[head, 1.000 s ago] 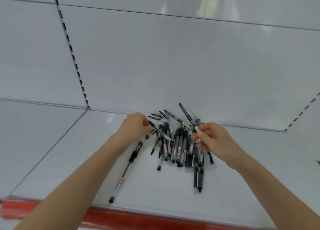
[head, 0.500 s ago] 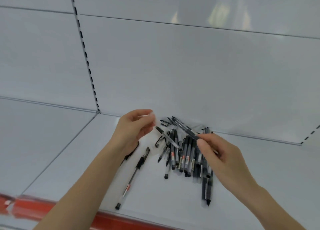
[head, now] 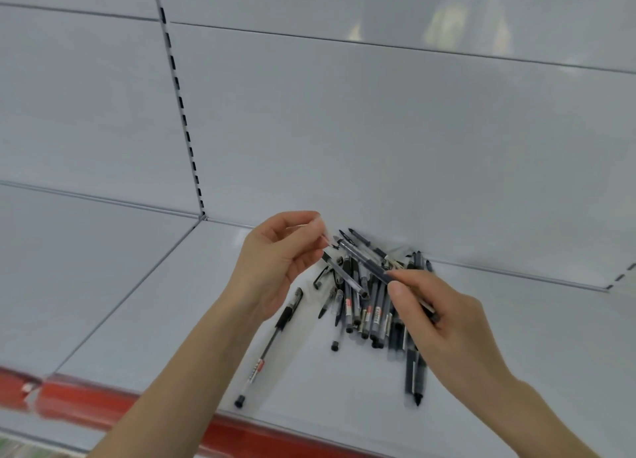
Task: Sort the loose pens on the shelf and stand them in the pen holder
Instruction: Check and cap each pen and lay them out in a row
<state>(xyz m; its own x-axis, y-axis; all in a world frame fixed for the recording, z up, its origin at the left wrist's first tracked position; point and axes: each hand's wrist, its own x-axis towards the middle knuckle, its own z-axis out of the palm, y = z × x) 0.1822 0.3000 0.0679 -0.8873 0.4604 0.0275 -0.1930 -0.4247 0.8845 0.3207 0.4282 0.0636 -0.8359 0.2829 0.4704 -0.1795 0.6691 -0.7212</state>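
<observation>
Head view: a heap of pens (head: 375,316), with clear and dark plastic barrels, lies at the far right of the white metal shelf (head: 172,302). Their red-and-white labels are unreadable. A lone clear pen (head: 275,333) with a black grip lies to the left. The right hand (head: 447,323) pinches a slim dark pen (head: 364,263). The left hand (head: 272,268) is curled, its fingertips at the end of a clear pen (head: 346,275); whether it grips cannot be told.

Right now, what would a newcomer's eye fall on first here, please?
A heap of dark pens lies on the white shelf, mid-frame. Above it the right hand pinches a dark pen and the left hand a clear pen. A lone pen lies apart, left of the heap.
</observation>
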